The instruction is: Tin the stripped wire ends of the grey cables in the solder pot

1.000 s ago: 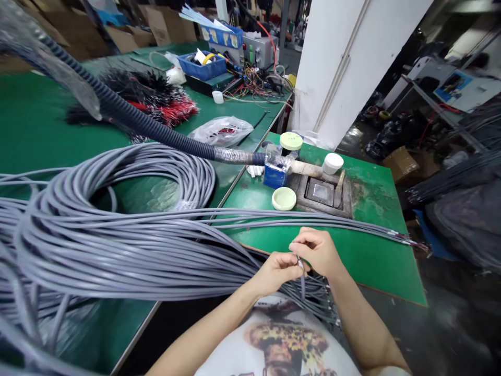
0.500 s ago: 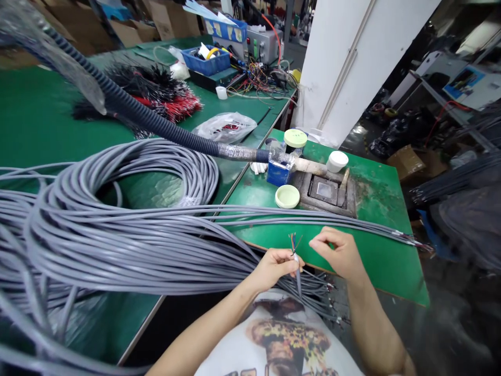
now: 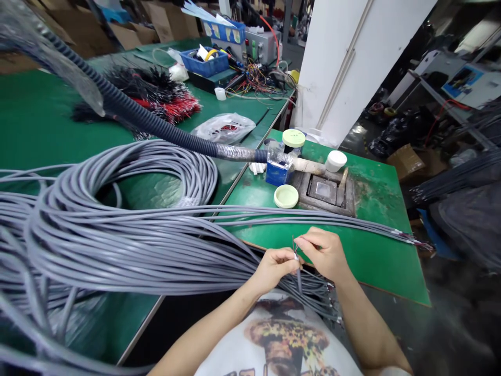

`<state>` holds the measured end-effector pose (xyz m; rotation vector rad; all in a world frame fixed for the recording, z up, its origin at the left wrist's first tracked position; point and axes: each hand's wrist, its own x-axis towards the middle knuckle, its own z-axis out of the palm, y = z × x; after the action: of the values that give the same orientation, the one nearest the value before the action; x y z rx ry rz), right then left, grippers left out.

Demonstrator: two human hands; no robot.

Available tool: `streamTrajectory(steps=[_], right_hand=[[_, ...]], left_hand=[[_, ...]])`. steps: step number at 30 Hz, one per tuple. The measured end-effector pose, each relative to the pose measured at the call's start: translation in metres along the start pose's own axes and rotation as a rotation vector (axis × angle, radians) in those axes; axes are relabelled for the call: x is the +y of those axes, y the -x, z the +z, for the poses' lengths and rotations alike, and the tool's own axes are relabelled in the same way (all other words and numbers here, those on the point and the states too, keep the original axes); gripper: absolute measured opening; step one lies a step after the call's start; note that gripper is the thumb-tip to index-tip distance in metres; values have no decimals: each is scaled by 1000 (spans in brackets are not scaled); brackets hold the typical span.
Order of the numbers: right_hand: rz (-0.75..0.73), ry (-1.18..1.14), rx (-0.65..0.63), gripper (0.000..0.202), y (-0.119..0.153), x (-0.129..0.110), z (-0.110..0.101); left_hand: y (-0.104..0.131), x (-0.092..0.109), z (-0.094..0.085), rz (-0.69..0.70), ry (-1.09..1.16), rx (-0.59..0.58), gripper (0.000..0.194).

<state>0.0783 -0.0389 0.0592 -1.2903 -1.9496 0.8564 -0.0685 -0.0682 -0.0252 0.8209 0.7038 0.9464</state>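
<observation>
My left hand point(image 3: 278, 266) is closed around the end of a grey cable point(image 3: 299, 282), just below its stripped tip. Thin wires point(image 3: 294, 244) stick up from that end. At their side, my right hand point(image 3: 321, 251) pinches some of them between thumb and fingertips; which ones is hidden by the fingers. More grey cable ends point(image 3: 313, 297) hang below my hands at the bench edge. To the left lies a big coil of grey cable point(image 3: 129, 250), and several grey cables point(image 3: 313, 215) run across the green board beyond my hands.
A solder pot point(image 3: 324, 189) sits on the green board point(image 3: 383, 261), with a pale green lid point(image 3: 286, 196), a white cup point(image 3: 335, 161) and a blue box point(image 3: 277, 173) around it. A ribbed hose point(image 3: 172, 133) crosses above the coil. Bundled black and red wires point(image 3: 176, 104) lie farther back.
My right hand has moved left to the wires and pinched some of them. Fewer wires now show above the cable end. My left hand has stayed on the cable.
</observation>
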Motion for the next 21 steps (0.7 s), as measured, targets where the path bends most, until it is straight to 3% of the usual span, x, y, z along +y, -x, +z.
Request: streamTrajectory(steps=[7, 12, 16, 19, 21], right_hand=[[31, -147, 112, 17, 7, 16, 6], [-157, -41, 183, 29, 15, 25, -1], [-426, 133, 57, 52, 23, 31, -7], [-538, 284, -80, 53, 26, 30, -6], [-599, 339, -103, 49, 24, 29, -5]], left_hand=[[-4, -6, -1, -117, 254, 39, 35], [-7, 1, -4, -157, 419, 65, 35], [-12, 8, -6, -152, 500, 68, 35], [-17, 14, -4, -123, 543, 65, 33], [-19, 18, -1, -101, 555, 55, 31]])
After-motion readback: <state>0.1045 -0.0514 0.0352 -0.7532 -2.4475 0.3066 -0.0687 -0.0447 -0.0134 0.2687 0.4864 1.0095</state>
